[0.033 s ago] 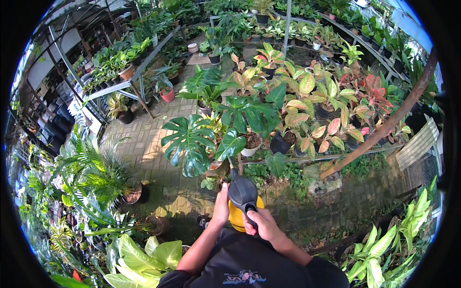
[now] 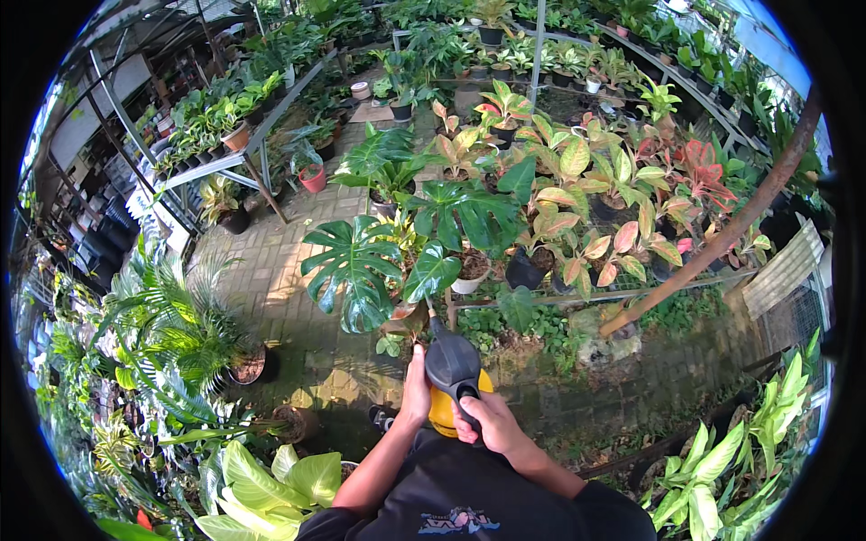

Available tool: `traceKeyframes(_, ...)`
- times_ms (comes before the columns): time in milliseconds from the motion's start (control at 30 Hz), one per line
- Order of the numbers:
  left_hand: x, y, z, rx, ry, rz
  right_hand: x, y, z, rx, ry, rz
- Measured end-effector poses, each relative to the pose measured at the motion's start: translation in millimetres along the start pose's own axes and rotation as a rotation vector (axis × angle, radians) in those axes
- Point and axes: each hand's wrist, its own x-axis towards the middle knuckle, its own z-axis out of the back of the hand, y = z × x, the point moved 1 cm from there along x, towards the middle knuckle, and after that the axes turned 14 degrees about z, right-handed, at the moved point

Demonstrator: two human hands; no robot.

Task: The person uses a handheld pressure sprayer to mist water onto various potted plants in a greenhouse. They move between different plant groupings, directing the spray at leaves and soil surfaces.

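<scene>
Plant nursery: potted plants (image 2: 505, 261) on paving, shelving racks (image 2: 225, 158).

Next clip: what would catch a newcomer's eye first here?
Low in the middle, both hands grip a yellow sprayer with a dark grey head: the right hand on its handle, the left hand against its side. Its nozzle points up at a big split-leaved green plant. To the right stands a cluster of pink and yellow leafy pot plants.
</scene>
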Motion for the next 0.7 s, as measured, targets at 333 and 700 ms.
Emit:
traceKeyframes(333, -11.5, -11.7, -26.6, -0.25, 0.022, -0.024, 14.2, 1.2, -7.1, -0.109, 0.142, 0.1)
traceKeyframes(700, 12.7, -9.4, -17.7, -0.192, 0.066, 0.033, 26.8, -7.9, -2.3, 0.046, 0.012, -0.042)
